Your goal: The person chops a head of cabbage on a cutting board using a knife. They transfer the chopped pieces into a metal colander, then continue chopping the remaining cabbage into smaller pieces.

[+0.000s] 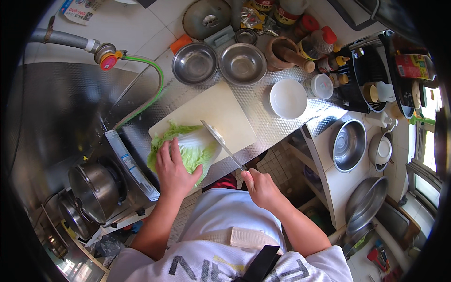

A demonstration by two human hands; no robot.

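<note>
A napa cabbage point(194, 149) lies on its side on the cream cutting board point(225, 105), leafy green end to the left and pale stem end to the right. My left hand point(174, 169) rests on the leafy part with fingers spread, pressing it to the board. In my right hand point(260, 185) is the handle of a kitchen knife point(216, 136). Its blade stands at the cut stem end, slanting up and left across the board. Whether the edge touches the cabbage I cannot tell.
Two steel bowls point(195, 63), a wooden mortar with pestle point(286, 51) and a white bowl point(288, 98) stand behind the board. Left are a gas stove point(131, 164) with a steel pot point(94, 188) and a green hose point(162, 77). A steel basin point(349, 145) sits right.
</note>
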